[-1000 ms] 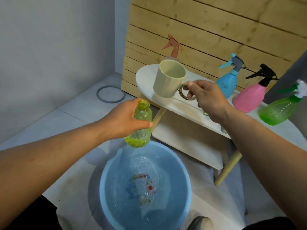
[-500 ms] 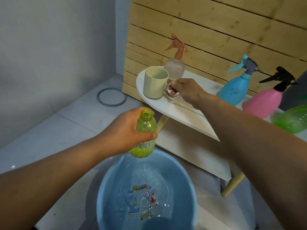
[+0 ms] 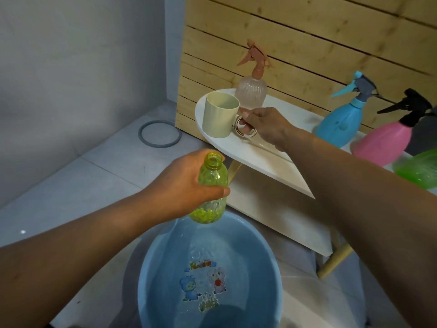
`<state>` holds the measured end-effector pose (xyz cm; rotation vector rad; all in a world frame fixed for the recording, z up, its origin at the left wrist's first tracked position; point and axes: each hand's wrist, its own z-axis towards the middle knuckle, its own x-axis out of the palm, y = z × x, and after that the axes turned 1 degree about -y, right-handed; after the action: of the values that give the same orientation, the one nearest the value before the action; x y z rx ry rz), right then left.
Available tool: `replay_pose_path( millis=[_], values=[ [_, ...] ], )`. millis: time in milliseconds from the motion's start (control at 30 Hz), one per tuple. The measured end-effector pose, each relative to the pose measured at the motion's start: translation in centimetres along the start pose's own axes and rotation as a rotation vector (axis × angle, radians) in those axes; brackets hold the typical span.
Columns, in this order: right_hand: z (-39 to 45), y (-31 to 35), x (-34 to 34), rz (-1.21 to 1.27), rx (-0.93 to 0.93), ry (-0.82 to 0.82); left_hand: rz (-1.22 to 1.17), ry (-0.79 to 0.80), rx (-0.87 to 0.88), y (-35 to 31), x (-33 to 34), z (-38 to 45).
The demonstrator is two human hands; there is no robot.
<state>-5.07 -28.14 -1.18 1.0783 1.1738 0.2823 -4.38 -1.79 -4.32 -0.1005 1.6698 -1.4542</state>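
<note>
Green bottle (image 3: 212, 177) (uncapped) | left hand (image 3: 184, 185) fingers clamped round | right hand (image 3: 267, 125) fingers pinch cup (image 3: 218, 116) handle

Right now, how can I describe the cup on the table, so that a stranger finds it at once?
Look at the white table in front of the wooden slat wall. At its rounded left end stands a cream cup, its ring handle held by the right hand. Unlike the spray bottles nearby, it is open-topped and has no trigger.
</note>
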Motion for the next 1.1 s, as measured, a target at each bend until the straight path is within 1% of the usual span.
replay_pose_path(
  millis=[233, 433, 500, 600, 667, 833, 967, 1033, 1100],
  values=[
    [-0.2, 0.2, -0.1, -0.03, 0.01, -0.001, -0.004, 0.005, 0.01, 0.1, 0.0, 0.1],
    [-0.5, 0.3, -0.8, -0.093, 0.029, -0.033, 0.002, 0.004, 0.031, 0.2, -0.1, 0.2],
    [-1.1, 0.4, -1.7, -0.138, 0.015, -0.081, 0.002, 0.004, 0.036, 0.3, -0.1, 0.1],
    [-2.2, -0.1, -4.2, -0.23, 0.024, -0.218, -0.014, 0.009, 0.033, 0.1, -0.3, 0.1],
    [-3.5, -1.0, -6.0, -0.257, 0.079, -0.26, -0.053, 0.013, 0.015, -0.3, -0.4, 0.3],
    [-7.4, -3.7, -8.1, -0.318, 0.257, -0.248, -0.069, 0.0, 0.018, -1.8, -0.3, 1.1],
    [-9.2, -5.2, -9.0, -0.373, 0.374, -0.242, -0.033, -0.008, 0.038, -3.2, -0.2, 1.6],
    [-9.7, -5.8, -9.7, -0.444, 0.418, -0.254, -0.052, -0.004, 0.048, -4.1, -0.1, 2.1],
    [-10.2, -6.1, -10.4, -0.568, 0.444, -0.283, -0.045, -0.012, 0.069, -5.2, 0.1, 2.8]
  ],
)
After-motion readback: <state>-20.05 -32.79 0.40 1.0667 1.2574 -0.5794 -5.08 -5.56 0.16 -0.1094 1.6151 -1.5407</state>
